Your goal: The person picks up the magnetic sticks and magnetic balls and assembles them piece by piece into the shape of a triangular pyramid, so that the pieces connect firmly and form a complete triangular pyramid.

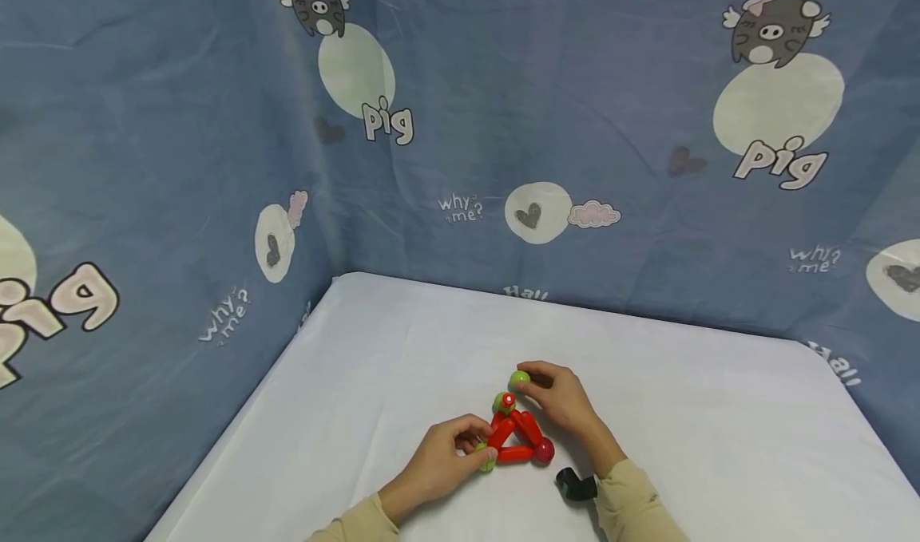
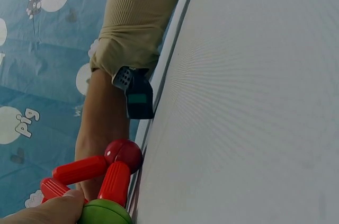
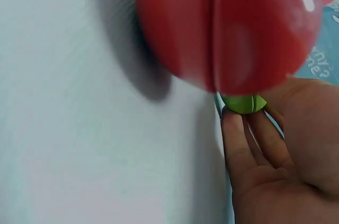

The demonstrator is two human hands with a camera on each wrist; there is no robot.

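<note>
A triangular frame of red rods stands on the white table, with a dark red ball at its right corner. My left hand grips the frame at its left corner, thumb and fingers round a green ball. Another green ball forms the far corner; a red rod end points up in front of it. Just beyond, my right hand pinches a separate green ball by the fingertips. In the right wrist view the red ball looms close, partly covering the pinched green ball.
A dark device sits at the right sleeve's cuff, close to the red ball. White cloth covers the table. Blue printed curtains rise along its far and left edges.
</note>
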